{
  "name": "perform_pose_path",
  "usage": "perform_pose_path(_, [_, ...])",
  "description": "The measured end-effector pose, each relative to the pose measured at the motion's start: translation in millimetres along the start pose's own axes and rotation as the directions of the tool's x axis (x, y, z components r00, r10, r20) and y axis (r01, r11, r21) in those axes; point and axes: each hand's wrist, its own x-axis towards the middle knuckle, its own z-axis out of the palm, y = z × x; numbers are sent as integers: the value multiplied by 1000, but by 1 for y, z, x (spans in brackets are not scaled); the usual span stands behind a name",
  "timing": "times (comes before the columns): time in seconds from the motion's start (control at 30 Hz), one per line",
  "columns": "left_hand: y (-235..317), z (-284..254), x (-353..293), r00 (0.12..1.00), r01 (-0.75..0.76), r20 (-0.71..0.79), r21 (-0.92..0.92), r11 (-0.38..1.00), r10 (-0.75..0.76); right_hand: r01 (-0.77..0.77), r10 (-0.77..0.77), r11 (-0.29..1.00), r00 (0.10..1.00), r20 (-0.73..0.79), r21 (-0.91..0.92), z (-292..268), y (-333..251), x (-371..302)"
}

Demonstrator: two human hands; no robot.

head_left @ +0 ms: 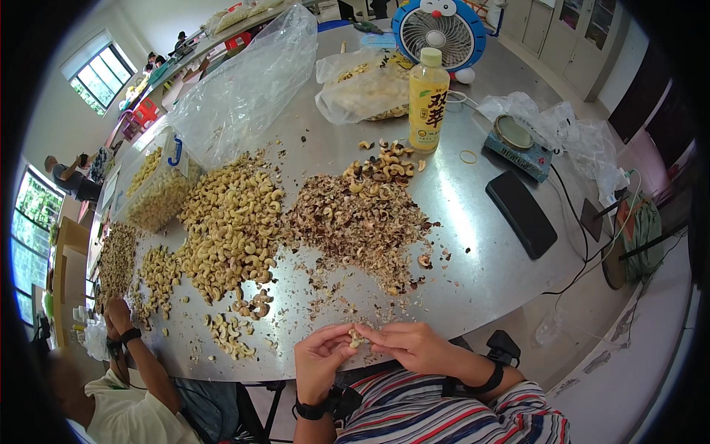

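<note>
Close to the table's near edge, my left hand [319,359] and my right hand [416,346] meet fingertip to fingertip. A pale cashew [356,340] is pinched between them, partly hidden by the fingers. Just beyond my hands lies a broad heap of brown cashew skins and crumbs [355,229], with some darker nuts [388,164] at its far end. To its left spreads a large pile of peeled cashews [229,222]. A smaller group of cashews [228,337] lies nearer, left of my left hand.
A clear plastic tub [159,189] of nuts stands at the left. Across the metal table are clear bags [251,81], a yellow drink bottle [429,103], a blue fan [438,33], a black phone [521,214] and a box [518,154]. A co-worker's hands [118,318] are at the lower left.
</note>
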Motion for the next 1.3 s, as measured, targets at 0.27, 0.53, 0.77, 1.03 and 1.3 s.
perform_pose_path(0.27, [1, 0, 0, 1000, -7, 11, 8, 1000, 7, 19, -18, 1000, 999, -41, 19, 0, -2, 1])
perform_pose_path(0.53, [3, -1, -1, 1000, -10, 11, 42, 999, 10, 15, -15, 1000, 1000, -25, 2, 1, 1, 0])
perform_pose_path(0.77, [3, 0, -1, 999, -28, 22, 32, 999, 28, 7, -7, 1000, 1000, -19, 9, 1, 1, -1])
perform_pose_path(1.03, [2, -1, -1, 999, -41, 32, 48, 998, 39, 20, -19, 1000, 999, -45, 13, 3, 1, -1])
perform_pose_path(1.3, [-2, -3, -2, 999, 13, 31, -20, 1000, -12, -7, 7, 1000, 998, -66, -13, 3, 2, -2])
